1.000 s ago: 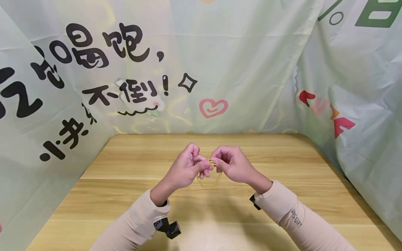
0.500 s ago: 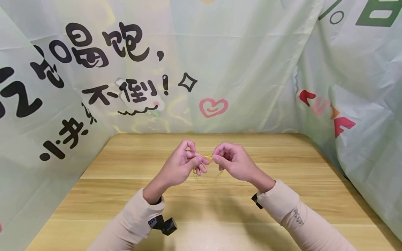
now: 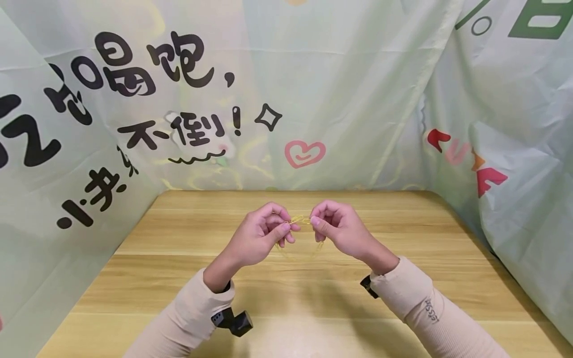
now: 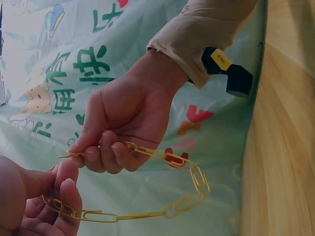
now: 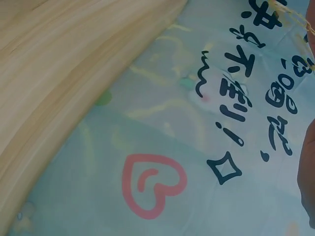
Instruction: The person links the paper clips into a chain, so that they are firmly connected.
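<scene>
A chain of yellow paper clips (image 4: 140, 216) runs between my two hands above the table. My left hand (image 3: 255, 236) pinches a clip at one end between thumb and fingers. At the other end, my right hand (image 3: 342, 231) pinches a clip with thumb and forefinger. A few paper clips (image 3: 297, 219) show in the short gap between the fingertips. The rest of the chain hangs below in a loop, passing by the curled fingers of both hands in the left wrist view. Only an edge of a hand (image 5: 307, 177) and a bit of chain appear in the right wrist view.
Beneath the hands lies a light wooden table (image 3: 286, 308). Printed fabric curtains (image 3: 349, 99) stand along its back and sides. A black wrist camera (image 3: 233, 320) sits on the left sleeve, and another (image 3: 369, 286) on the right.
The hands, which were nearly touching, have drawn apart with the clips between them. The left went left first; the right has moved further right. The hanging loop has spread wider.
</scene>
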Motion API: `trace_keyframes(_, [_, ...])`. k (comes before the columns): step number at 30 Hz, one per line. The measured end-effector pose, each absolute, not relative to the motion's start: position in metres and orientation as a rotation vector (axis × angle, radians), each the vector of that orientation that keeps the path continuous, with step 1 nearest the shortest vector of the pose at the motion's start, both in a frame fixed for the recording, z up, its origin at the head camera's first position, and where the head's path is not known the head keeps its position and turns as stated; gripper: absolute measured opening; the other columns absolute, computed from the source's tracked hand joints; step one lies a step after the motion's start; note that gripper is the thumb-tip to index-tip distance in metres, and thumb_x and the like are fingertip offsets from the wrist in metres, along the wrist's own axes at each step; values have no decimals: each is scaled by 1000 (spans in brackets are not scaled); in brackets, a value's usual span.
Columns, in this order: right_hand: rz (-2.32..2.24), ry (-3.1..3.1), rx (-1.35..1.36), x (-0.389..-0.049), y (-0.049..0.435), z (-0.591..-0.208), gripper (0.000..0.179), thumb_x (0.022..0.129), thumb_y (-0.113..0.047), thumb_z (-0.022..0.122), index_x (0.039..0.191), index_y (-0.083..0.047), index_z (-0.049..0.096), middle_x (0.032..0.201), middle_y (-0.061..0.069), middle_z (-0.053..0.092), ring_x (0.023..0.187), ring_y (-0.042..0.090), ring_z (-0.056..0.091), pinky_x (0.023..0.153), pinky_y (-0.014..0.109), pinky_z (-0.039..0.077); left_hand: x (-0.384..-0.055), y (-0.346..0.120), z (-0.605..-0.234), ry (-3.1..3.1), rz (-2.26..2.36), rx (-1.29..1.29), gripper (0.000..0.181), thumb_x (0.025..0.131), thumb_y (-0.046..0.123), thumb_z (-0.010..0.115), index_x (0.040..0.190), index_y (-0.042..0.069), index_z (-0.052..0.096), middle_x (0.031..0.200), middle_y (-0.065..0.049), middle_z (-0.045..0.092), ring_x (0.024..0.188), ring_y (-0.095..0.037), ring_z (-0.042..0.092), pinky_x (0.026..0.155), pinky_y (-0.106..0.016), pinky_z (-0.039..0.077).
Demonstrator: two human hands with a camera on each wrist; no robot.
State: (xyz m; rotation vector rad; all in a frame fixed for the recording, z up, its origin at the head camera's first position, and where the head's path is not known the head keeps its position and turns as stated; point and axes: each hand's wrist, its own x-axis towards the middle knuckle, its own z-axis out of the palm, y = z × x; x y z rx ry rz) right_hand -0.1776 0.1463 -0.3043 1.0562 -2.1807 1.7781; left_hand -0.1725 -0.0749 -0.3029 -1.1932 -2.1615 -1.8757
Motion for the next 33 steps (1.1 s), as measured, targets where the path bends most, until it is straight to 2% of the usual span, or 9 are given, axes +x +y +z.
trace_keyframes(6, [1629, -2058, 1026, -178, 142, -308, 4, 91, 12, 58, 93, 9, 60, 68, 8, 57, 55, 21, 56, 47, 26, 47, -171, -71, -304, -2142, -1800, -1152, 16, 94, -5, 57, 110, -8, 55, 91, -21, 70, 70, -20, 66, 59, -31, 53])
trace_keyframes(9, [1525, -1997, 1026, -178, 139, -309, 10, 86, 16, 60, 93, 8, 62, 68, 8, 59, 54, 23, 57, 45, 24, 46, -170, -69, -305, -2116, -1790, -1130, 14, 94, -5, 58, 107, -8, 57, 93, -22, 70, 72, -24, 67, 59, -34, 54])
trace_keyframes(12, [1485, -1949, 1065, -178, 138, -308, 14, 84, 19, 60, 90, 6, 62, 69, 9, 61, 56, 19, 57, 46, 24, 47, -170, -68, -306, -2099, -1805, -1108, 10, 93, -5, 58, 103, -9, 59, 91, -20, 70, 72, -25, 67, 58, -36, 54])
trace_keyframes(19, [1511, -1977, 1176, -179, 140, -305, 15, 86, 19, 58, 86, 4, 62, 69, 9, 59, 54, 13, 52, 43, 23, 42, -169, -68, -303, -2134, -1823, -1067, 9, 93, -4, 58, 100, -8, 62, 84, -15, 68, 67, -19, 62, 58, -33, 53])
trace_keyframes(23, [1514, -2028, 1202, -179, 140, -304, 15, 87, 17, 59, 86, 2, 62, 68, 7, 59, 52, 15, 51, 43, 23, 42, -166, -67, -300, -2176, -1917, -1066, 7, 95, -5, 55, 100, -8, 51, 82, -16, 67, 65, -19, 59, 61, -31, 52])
trace_keyframes(27, [1530, -2061, 1205, -179, 138, -305, 15, 86, 17, 59, 85, 2, 62, 66, 8, 59, 52, 14, 51, 44, 24, 44, -165, -66, -298, -2219, -1997, -1070, 19, 95, -7, 53, 96, 0, 35, 83, -20, 67, 64, -18, 56, 58, -30, 49])
trace_keyframes(33, [1575, -2113, 1134, -177, 134, -307, 12, 87, 15, 60, 85, 4, 63, 69, 9, 61, 50, 19, 54, 47, 27, 49, -167, -63, -299, -2281, -1997, -1110, 24, 96, -5, 53, 95, 4, 30, 87, -23, 69, 64, -18, 56, 57, -29, 48])
